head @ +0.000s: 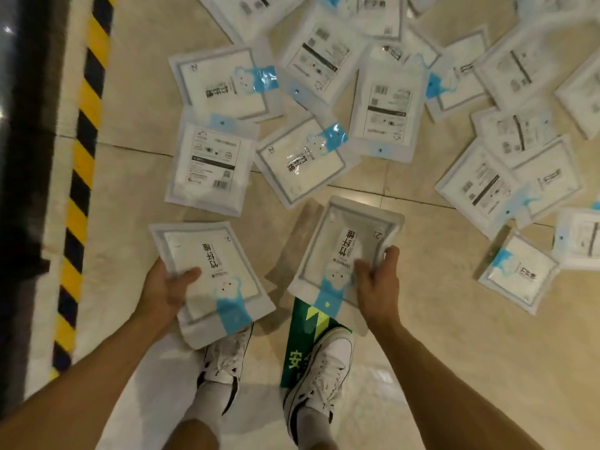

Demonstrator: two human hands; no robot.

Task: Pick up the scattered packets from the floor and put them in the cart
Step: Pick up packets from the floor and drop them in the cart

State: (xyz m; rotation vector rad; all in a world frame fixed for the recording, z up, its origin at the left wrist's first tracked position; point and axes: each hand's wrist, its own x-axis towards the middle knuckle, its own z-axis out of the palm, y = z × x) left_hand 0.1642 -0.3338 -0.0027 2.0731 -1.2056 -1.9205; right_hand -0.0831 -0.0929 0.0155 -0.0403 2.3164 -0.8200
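My left hand grips a white packet with black characters and a blue tab, held above the floor with its left edge in my palm. My right hand holds a second, similar packet by its right edge, thumb on top. Several more white packets lie scattered on the tiled floor ahead, such as one showing its printed back and one face up. No cart is in view.
A yellow-and-black striped strip runs along the left beside a dark edge. A green floor sticker lies under my right white shoe. My left shoe stands beside it. Bare tile shows at the lower right.
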